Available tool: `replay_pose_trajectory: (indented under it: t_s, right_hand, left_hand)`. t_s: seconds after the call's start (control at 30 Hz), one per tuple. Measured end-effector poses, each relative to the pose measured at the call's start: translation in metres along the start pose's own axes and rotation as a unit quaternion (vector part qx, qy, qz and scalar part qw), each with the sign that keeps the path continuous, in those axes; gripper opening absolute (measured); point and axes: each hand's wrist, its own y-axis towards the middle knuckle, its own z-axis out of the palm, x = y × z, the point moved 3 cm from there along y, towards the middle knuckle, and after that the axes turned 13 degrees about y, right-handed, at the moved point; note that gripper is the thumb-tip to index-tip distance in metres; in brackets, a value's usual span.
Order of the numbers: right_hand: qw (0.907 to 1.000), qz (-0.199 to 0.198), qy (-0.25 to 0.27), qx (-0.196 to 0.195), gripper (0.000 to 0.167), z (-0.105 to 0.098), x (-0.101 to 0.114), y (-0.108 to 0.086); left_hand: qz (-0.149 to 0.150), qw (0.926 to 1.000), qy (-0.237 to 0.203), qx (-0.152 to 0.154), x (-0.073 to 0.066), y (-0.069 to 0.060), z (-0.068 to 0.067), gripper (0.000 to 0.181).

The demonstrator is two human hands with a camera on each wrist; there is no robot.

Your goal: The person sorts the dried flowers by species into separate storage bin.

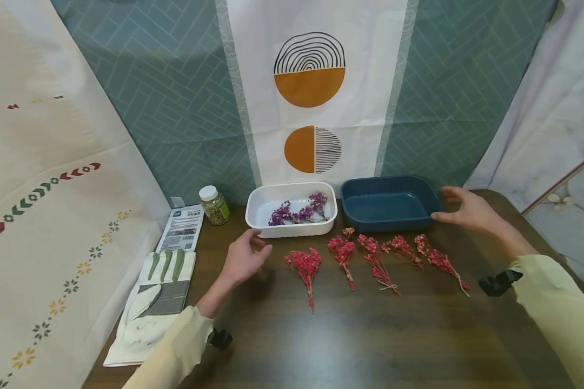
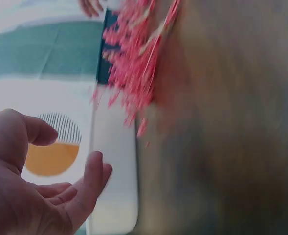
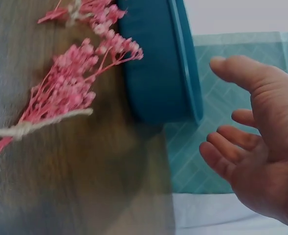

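My left hand [image 1: 245, 258] hovers just in front of the white dish [image 1: 292, 232], its fingers loosely bent and nothing held. Small purple dried flower sprigs [image 1: 302, 214] lie in that dish. At the right end of the dark blue dish [image 1: 386, 221], my right hand [image 1: 469, 213] has thumb and fingers spread; the right wrist view shows a gap between its thumb [image 3: 227, 68] and the dish. Nothing is visible inside the blue dish. Several bunches of pink dried flowers lie in a row before the dishes, including the leftmost bunch [image 1: 305, 265] and the rightmost one [image 1: 438, 259], some tied with twine.
A white-capped jar [image 1: 216, 206] of dried greenish bits stands at the back left. Beside it lie a printed sheet [image 1: 181, 229] and a white and grey glove [image 1: 163, 300] with green fingers. Patterned cloths hang behind and at both sides of the dark wooden table [image 1: 321, 346].
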Motion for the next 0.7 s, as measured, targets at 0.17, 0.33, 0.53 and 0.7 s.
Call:
replay_pose_trajectory:
  t_s: [0.17,0.33,0.53,0.7]
  right_hand:
    - [0.9995,0.022,0.013,0.017,0.099,0.007,-0.011,0.003]
    - [0.9989,0.031,0.026,0.023,0.105,0.013,-0.015,0.010]
    - [0.9983,0.039,0.028,0.033,0.111,0.018,-0.012,0.017]
    - [0.9977,0.049,0.011,0.045,0.115,0.019,-0.012,0.023]
  left_hand:
    - [-0.011,0.9985,0.004,0.054,-0.006,-0.017,0.020,0.060]
    - [-0.007,0.9963,0.038,0.077,-0.012,-0.032,0.037,0.071]
    - [0.001,0.9962,0.051,0.070,-0.017,-0.040,0.049,0.075]
    - [0.009,0.9955,0.061,0.071,-0.022,-0.043,0.056,0.076]
